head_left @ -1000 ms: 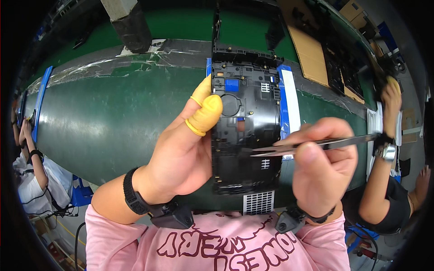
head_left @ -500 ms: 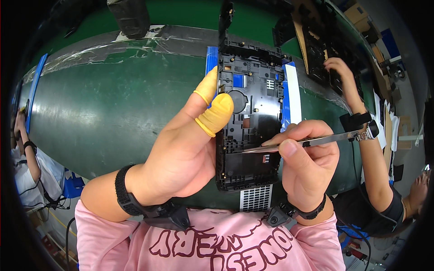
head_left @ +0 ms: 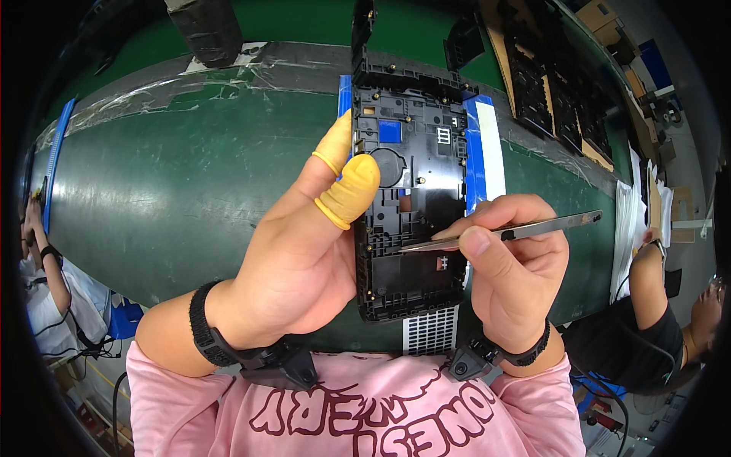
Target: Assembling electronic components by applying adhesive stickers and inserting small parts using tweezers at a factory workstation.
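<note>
My left hand point(head_left: 293, 236), with yellow finger cots on its thumb and one finger, grips the left edge of a black plastic housing point(head_left: 422, 206). The housing stands long side away from me, its ribbed inner face with small brass inserts turned up. Steel tweezers point(head_left: 525, 231) are pinched between the thumb and fingers of my right hand point(head_left: 521, 266). Their tip is at the lower left part of the housing, by a ribbed strip. Whether the tip holds a small part I cannot make out.
Green work surface point(head_left: 167, 190) lies beneath. A blue strip with a white band point(head_left: 489, 152) runs behind the housing. More black housings point(head_left: 560, 107) rest on cardboard at the far right. A black wrapped post point(head_left: 205, 34) stands far left. Co-workers sit on both sides.
The housing and my left hand have shifted slightly left. The tweezers' tip has moved slightly left and up with it. The right co-worker's arm has drawn back from the black housings.
</note>
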Motion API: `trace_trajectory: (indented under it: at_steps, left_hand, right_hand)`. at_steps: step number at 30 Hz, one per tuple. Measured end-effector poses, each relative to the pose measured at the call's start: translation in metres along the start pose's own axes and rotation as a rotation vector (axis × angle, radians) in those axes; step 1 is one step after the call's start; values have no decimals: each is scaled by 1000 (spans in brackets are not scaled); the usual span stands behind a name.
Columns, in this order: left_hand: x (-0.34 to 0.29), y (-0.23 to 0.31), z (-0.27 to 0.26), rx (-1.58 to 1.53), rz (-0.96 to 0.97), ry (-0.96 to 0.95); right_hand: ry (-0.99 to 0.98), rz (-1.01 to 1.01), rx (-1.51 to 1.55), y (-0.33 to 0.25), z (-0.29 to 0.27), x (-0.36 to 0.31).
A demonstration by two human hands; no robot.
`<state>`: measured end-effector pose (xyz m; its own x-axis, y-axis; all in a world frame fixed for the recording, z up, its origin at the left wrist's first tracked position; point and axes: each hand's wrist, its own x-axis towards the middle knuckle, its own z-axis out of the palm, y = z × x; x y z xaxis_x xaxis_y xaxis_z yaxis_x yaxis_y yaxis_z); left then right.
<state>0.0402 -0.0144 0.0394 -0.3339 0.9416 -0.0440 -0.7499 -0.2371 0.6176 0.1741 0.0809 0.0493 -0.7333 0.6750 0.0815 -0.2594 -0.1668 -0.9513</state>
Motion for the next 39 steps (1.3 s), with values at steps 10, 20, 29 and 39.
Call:
trace_trajectory:
  at_steps: [10, 20, 29, 39]
  left_hand:
    - [0, -1, -1, 132, 10, -61]
    - [15, -3, -9, 188, -36, 11]
    - [205, 73, -57, 593, -116, 318]
    - [280, -68, 81, 2128, 132, 114]
  right_hand:
    - [3, -10, -20, 1, -1, 0]
    - [169, -232, 29, -27, -17, 2]
    - [440, -334, -52, -29, -86, -6]
    - [525, -263, -25, -2, -129, -3]
